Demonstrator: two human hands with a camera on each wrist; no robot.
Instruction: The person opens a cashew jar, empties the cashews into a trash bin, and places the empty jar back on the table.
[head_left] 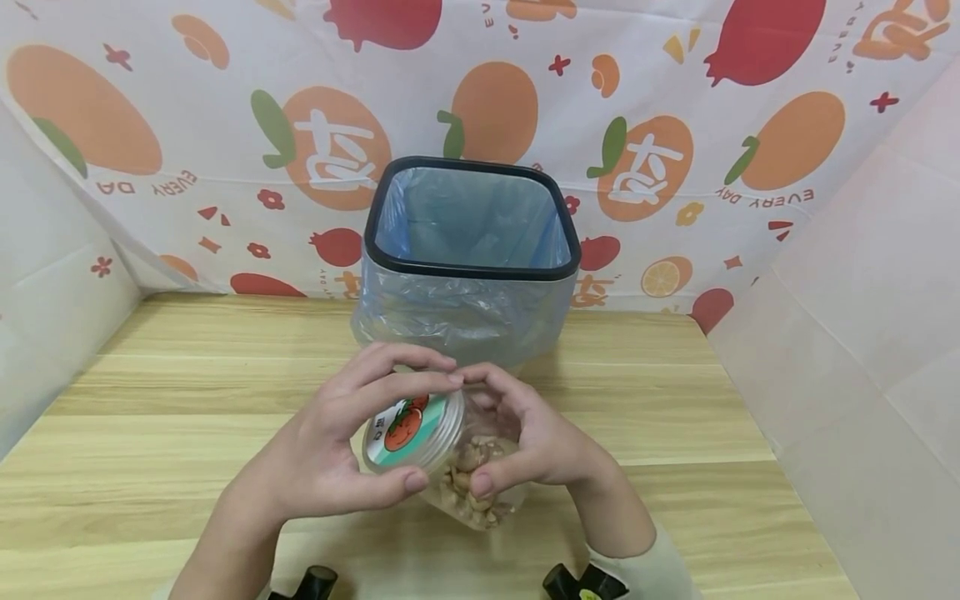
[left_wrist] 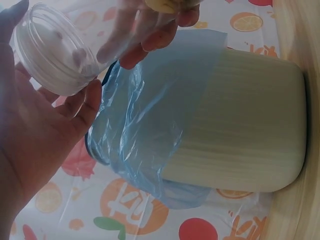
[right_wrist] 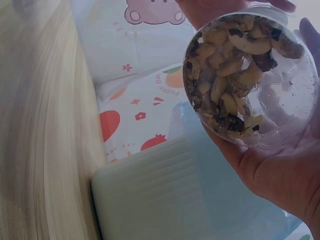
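Note:
A clear plastic jar [head_left: 480, 515] with a tomato label on its lid [head_left: 405, 433] is tilted in the air between both hands, the lid towards the left. Cashew-like nuts [right_wrist: 227, 75] and dark bits lie against the jar's bottom. Wrapped around the jar's body is my right hand [head_left: 546, 433], its thumb on the near side. My left hand [head_left: 330, 450] curls around the lid, fingers over the far side and thumb below. From the left wrist, the ridged lid edge [left_wrist: 55, 50] sits between the fingers.
Behind the hands stands a pale bin with a black rim [head_left: 472, 271], lined with a translucent blue bag [head_left: 465, 312]. It rests on a wood-grain table [head_left: 225, 383]. A fruit-print cloth [head_left: 345, 150] hangs at the back, and pale sheets flank both sides.

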